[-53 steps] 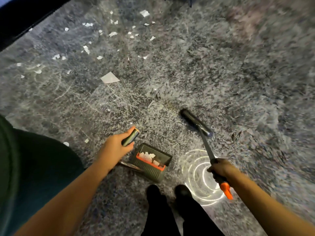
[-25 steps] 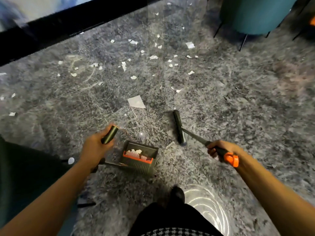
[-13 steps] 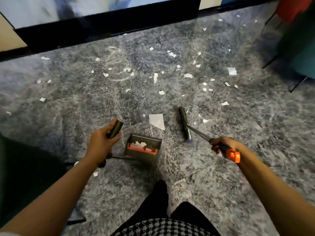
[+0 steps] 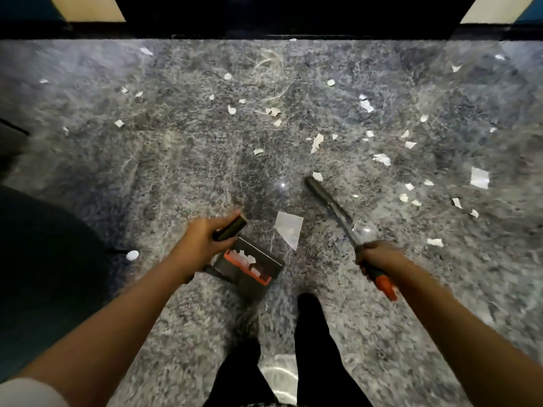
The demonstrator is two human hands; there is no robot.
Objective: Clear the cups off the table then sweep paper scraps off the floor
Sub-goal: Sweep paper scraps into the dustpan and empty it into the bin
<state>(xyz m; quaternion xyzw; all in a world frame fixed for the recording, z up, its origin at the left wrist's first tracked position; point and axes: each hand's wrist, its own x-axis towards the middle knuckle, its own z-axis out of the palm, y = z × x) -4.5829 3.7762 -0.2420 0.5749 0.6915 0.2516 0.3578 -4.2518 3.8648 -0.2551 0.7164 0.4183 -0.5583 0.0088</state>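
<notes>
My left hand (image 4: 202, 245) grips the dark upright handle (image 4: 229, 231) of a dustpan (image 4: 249, 268), whose pan sits on the floor with white scraps behind its orange comb. My right hand (image 4: 376, 257) grips the broom's handle (image 4: 382, 282) near its orange end. The broom's dark head (image 4: 318, 189) rests on the floor ahead of that hand. A large white paper piece (image 4: 288, 232) lies between pan and broom. Several small paper scraps (image 4: 317, 142) are strewn over the grey speckled floor ahead and to the right.
A black baseboard or wall edge (image 4: 279, 27) runs across the top. A dark rounded seat (image 4: 44, 259) fills the left side. My dark-trousered legs and shoes (image 4: 308, 333) stand at the bottom centre. Another larger white piece (image 4: 479, 178) lies at the right.
The view has turned toward the black wall edge, bringing more scraps in front. The broom head has swung right of the large paper piece; both hands keep their holds.
</notes>
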